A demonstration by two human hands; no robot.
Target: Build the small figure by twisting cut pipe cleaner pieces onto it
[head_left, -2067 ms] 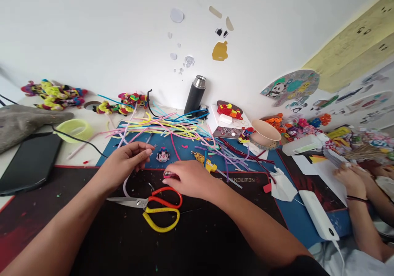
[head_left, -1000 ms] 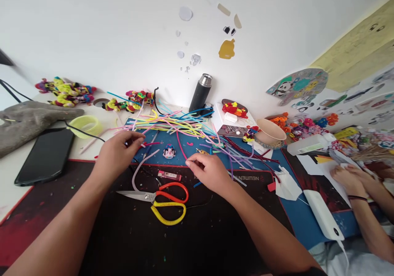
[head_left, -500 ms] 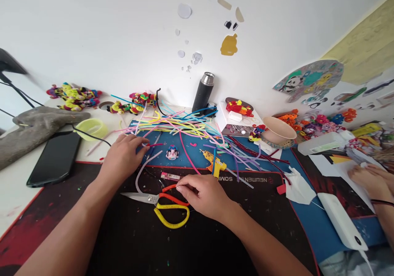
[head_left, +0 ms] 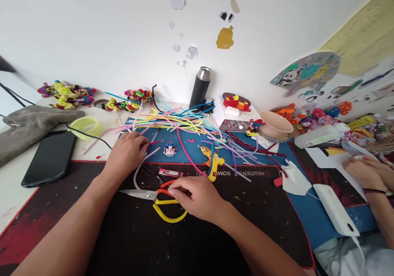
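My left hand [head_left: 129,152] is closed at the edge of the blue surface, fingertips together. A thin red pipe cleaner [head_left: 154,142] pokes out past them. Just right of it sits a small painted doll head [head_left: 170,149] with a blue top. My right hand [head_left: 198,197] curls over the handles of the scissors [head_left: 170,217], thumb and forefinger pinched at the red loop. Their slightly parted blades point left on the black mat, and the hand hides part of the red loop. A pale pipe cleaner [head_left: 136,181] curves between the left hand and the blades.
Colourful pipe cleaners [head_left: 172,122] lie heaped behind. A yellow glue gun [head_left: 212,161], an eraser-like pink pack [head_left: 170,172], a black thermos [head_left: 200,88], a phone [head_left: 49,159] and a white power bank [head_left: 335,210] surround the mat. Another person's hands [head_left: 365,171] work at right.
My right hand has slid a little left, covering more of the scissors' red handle. My left hand stays by the red pipe cleaner. The whole view has shifted slightly.
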